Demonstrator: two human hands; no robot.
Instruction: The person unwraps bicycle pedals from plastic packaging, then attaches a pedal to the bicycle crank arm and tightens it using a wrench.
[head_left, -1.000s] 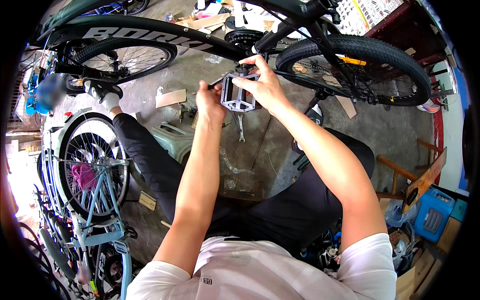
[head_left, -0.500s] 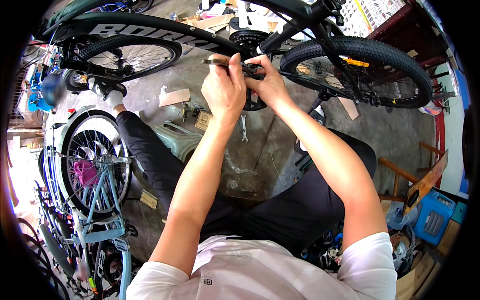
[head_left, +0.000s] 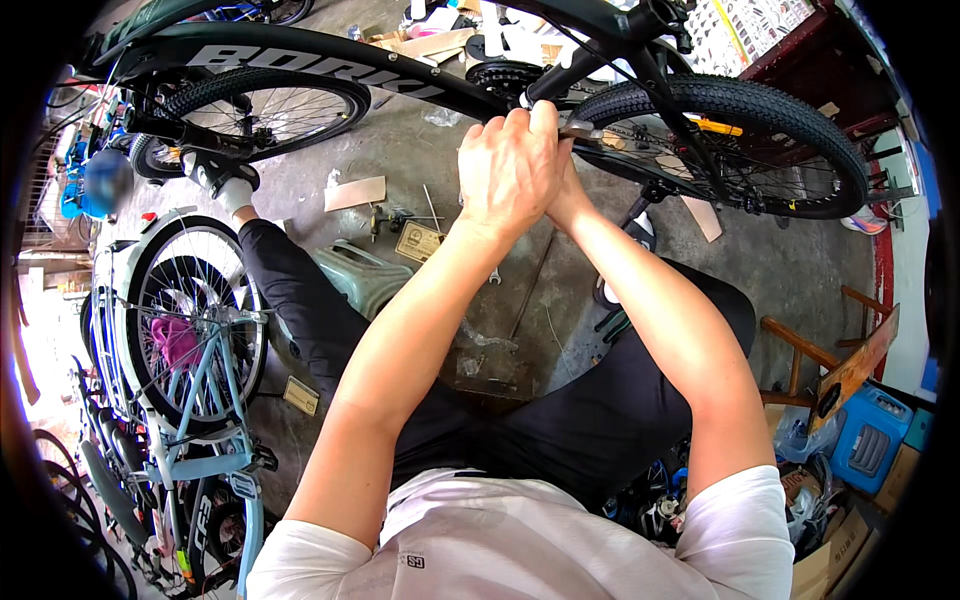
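Note:
My left hand (head_left: 508, 170) is closed, knuckles up, at the crank area of a black bicycle (head_left: 390, 75). A flat metal tool (head_left: 580, 130), perhaps a wrench, sticks out past its fingers on the right; most of it is hidden. My right hand (head_left: 570, 195) sits directly behind and below the left one. Its fingers are covered, so what they grip does not show. Just above both hands is the dark chainring (head_left: 505, 78). The pedal area is hidden by my hands. On the floor below, the end of a wrench (head_left: 495, 276) peeks out beside my left forearm.
A grey-green plastic stool (head_left: 360, 280) stands by my left leg. Small boxes (head_left: 418, 243) and cardboard (head_left: 355, 194) lie on the concrete floor. A light-blue bicycle (head_left: 205, 400) is at left. A wooden stool (head_left: 850, 350) and a blue case (head_left: 868, 430) are at right.
My left hand has moved right and turned knuckles up, now covering my right hand's fingers. The metal tool has swung from pointing left to pointing right.

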